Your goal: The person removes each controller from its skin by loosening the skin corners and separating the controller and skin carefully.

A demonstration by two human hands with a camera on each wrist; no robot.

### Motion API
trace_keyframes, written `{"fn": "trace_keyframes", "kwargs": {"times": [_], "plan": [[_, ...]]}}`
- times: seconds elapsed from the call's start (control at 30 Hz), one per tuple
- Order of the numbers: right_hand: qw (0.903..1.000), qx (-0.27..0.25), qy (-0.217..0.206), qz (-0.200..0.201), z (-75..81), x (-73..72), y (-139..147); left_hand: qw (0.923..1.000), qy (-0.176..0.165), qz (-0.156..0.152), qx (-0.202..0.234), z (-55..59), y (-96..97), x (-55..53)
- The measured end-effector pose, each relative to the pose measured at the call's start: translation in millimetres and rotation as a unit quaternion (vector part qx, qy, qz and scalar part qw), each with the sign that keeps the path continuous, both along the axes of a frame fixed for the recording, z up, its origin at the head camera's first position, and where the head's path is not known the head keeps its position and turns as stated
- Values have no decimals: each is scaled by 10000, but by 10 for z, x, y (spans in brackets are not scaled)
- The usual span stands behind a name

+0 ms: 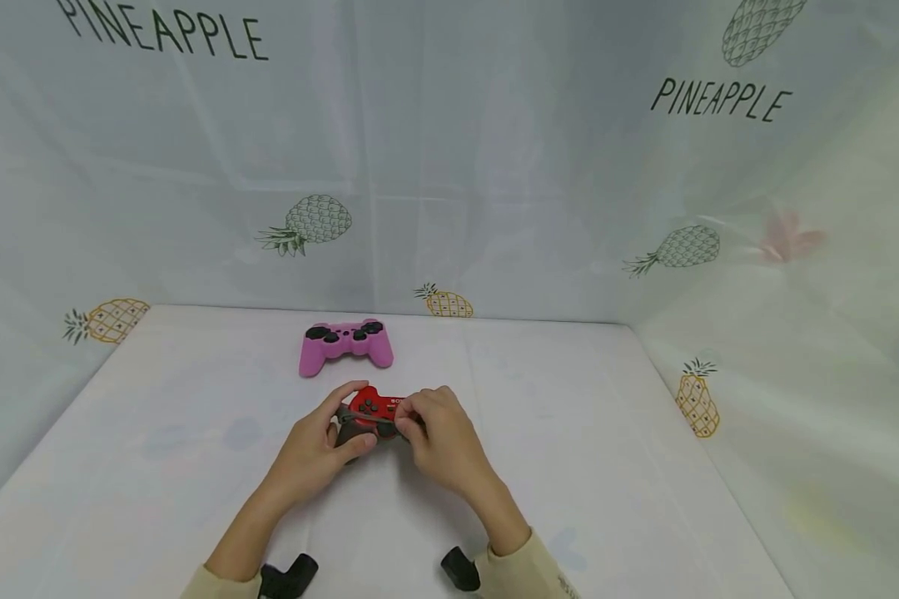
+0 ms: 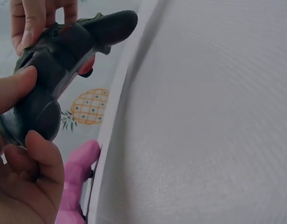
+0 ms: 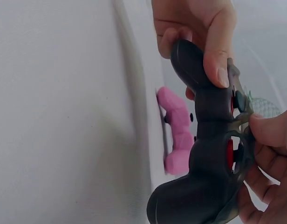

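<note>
A red game controller (image 1: 367, 401) with black buttons is held between both hands above the white table. A dark, flexible silicone cover (image 3: 211, 126) wraps its underside and grips, and its edge stretches across the red face. My left hand (image 1: 310, 453) holds the covered left grip, thumb on the near side and fingers around the far side. The right hand (image 1: 444, 437) pinches the cover's edge near the middle of the controller with thumb and fingertips. In the right wrist view, red parts show through openings in the cover.
Beyond the hands, a pink game controller (image 1: 313, 359) lies on the white tabletop (image 1: 569, 433). A pale curtain (image 1: 494, 166) printed with pineapples hangs behind and beside the table. Black devices (image 1: 292, 576) sit at both wrists by the sleeves.
</note>
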State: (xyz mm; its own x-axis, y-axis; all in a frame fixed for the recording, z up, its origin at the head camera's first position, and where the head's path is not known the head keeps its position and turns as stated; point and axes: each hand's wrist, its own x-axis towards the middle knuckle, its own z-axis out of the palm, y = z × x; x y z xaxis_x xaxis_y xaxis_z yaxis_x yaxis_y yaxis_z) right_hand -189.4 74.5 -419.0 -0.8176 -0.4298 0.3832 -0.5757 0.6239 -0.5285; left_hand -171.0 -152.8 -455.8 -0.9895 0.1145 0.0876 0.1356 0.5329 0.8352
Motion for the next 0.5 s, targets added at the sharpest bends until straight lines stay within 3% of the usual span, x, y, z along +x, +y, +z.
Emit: {"fn": "trace_keyframes", "kwargs": {"times": [0.5], "plan": [[9972, -248, -600, 379, 58, -32, 59, 9995, -262, 125, 79, 19, -12, -13]]}}
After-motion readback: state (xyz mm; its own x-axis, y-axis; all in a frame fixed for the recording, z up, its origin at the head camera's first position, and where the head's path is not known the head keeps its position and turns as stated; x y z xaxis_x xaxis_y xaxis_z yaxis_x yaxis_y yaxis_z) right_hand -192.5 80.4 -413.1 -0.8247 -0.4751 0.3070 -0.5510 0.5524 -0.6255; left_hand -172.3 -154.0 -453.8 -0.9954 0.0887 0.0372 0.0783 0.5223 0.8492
